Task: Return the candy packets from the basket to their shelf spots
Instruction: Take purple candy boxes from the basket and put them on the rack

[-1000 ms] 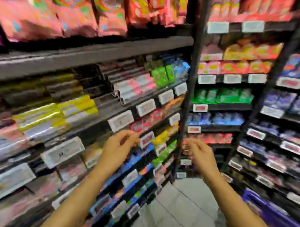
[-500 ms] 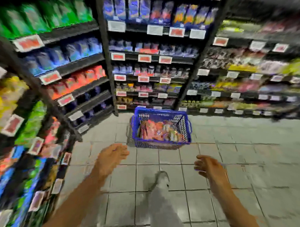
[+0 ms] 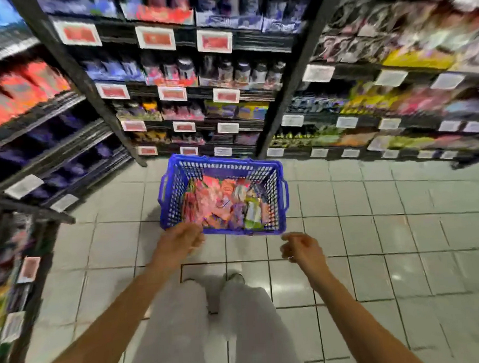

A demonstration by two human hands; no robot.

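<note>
A blue plastic basket [image 3: 277,196] stands on the tiled floor in front of me. Several candy packets [image 3: 217,201], mostly pink and red with a green-and-white one, lie heaped inside it. My left hand [image 3: 178,242] hangs at the basket's near left corner, fingers loosely apart and holding nothing. My right hand [image 3: 300,248] hovers just short of the near right corner, fingers curled loosely, also holding nothing. The view is blurred by motion.
Dark shelf racks [image 3: 175,94] stocked with packets and price tags stand ahead and to the right. Another rack [image 3: 20,151] runs along the left side, close to my left arm. Grey floor tiles [image 3: 397,230] spread around the basket. My legs in pale trousers [image 3: 211,331] are below.
My view swung from the left shelves down to the floor and basket. Both hands left the shelf and came down toward the basket's near rim, which now looks closer.
</note>
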